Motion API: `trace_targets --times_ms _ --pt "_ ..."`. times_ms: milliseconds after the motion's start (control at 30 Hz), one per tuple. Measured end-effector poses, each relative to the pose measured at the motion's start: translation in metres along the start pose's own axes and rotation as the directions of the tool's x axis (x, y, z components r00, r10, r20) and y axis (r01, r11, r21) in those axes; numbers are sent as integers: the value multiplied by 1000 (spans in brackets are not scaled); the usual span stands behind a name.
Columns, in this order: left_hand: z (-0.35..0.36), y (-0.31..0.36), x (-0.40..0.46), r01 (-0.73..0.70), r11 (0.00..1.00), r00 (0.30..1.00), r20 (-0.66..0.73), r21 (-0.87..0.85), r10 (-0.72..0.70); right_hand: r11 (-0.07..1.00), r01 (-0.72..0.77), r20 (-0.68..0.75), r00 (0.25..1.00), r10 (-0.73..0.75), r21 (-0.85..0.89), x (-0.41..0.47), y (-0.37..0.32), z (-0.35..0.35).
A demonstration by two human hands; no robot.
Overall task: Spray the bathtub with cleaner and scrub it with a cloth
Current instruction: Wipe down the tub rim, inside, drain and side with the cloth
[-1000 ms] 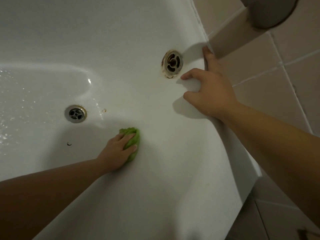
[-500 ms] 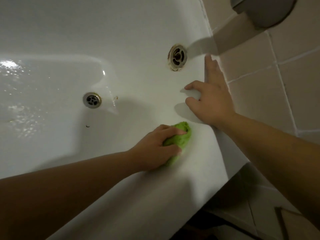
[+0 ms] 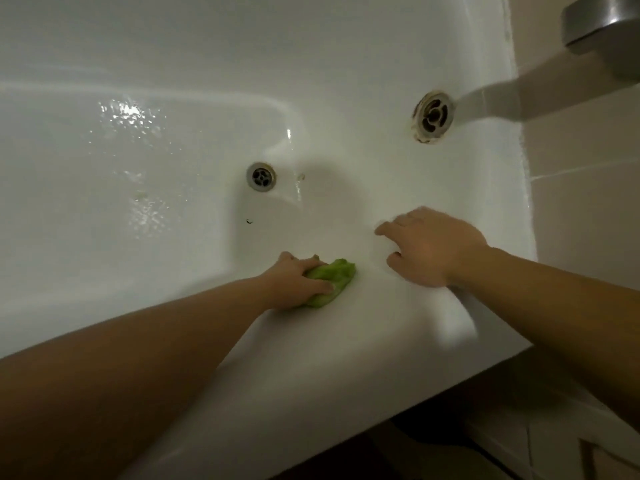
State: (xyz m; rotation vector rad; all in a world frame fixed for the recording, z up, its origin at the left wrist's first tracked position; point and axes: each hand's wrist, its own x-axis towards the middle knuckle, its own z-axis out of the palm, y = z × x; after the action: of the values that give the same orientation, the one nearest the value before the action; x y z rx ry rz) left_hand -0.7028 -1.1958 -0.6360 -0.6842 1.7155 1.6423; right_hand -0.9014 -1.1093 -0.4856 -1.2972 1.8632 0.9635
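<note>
The white bathtub (image 3: 173, 81) fills the view, its floor wet and shiny. My left hand (image 3: 298, 282) grips a crumpled green cloth (image 3: 334, 284) and presses it against the tub's near inner wall, below the floor drain (image 3: 261, 176). My right hand (image 3: 433, 247) hovers just right of the cloth with its fingers curled around a blurred white thing, apparently a white spray bottle (image 3: 457, 323). It is hard to tell apart from the white tub.
A round overflow fitting (image 3: 433, 117) with rusty edges sits on the tub's end wall. Above it at top right juts a metal spout (image 3: 602, 26). Beige wall tiles (image 3: 588, 202) lie to the right. The tub's rim (image 3: 381, 393) runs diagonally across the bottom, with dark floor beyond.
My left hand swept the cloth right along the wall, then back left toward the drain. My right hand left the rim by the tiles and moved down and left over the inner wall.
</note>
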Motion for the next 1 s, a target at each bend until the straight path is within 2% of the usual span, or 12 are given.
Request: trace_targets --times_ms 100,200,267,367,400,533,600,667,800,1000 --pt "-6 -5 -14 -2 1000 1000 22 -26 3 929 68 114 987 -117 365 30 -33 7" --pt "-14 -14 -33 40 998 999 31 -52 -39 831 130 128 964 -235 541 63 -78 13" --pt "-14 -27 -47 33 999 997 73 -10 -32 822 156 188 935 -302 548 83 -104 15" --pt "-12 -59 -66 51 996 987 146 71 -61 888 175 376 858 -349 426 107 -132 22" --pt "-12 -71 -70 62 989 984 159 132 -83 906 178 391 858 -334 385 115 -138 27" --pt "-25 -112 -66 111 953 973 163 282 -162 946 82 271 947 -171 313 151 -142 52" --pt "-27 -126 -59 161 939 972 116 306 -204 963 33 254 962 -103 268 164 -146 60" --pt "-27 -138 -54 229 927 964 61 296 -258 970 25 284 954 -95 241 168 -149 65" --pt "-33 -150 -64 304 916 948 15 261 -318 935 148 304 919 -250 322 126 -138 54" --pt "-41 -152 -108 291 936 955 -6 198 -295 770 275 217 857 -468 575 -13 -97 -2"
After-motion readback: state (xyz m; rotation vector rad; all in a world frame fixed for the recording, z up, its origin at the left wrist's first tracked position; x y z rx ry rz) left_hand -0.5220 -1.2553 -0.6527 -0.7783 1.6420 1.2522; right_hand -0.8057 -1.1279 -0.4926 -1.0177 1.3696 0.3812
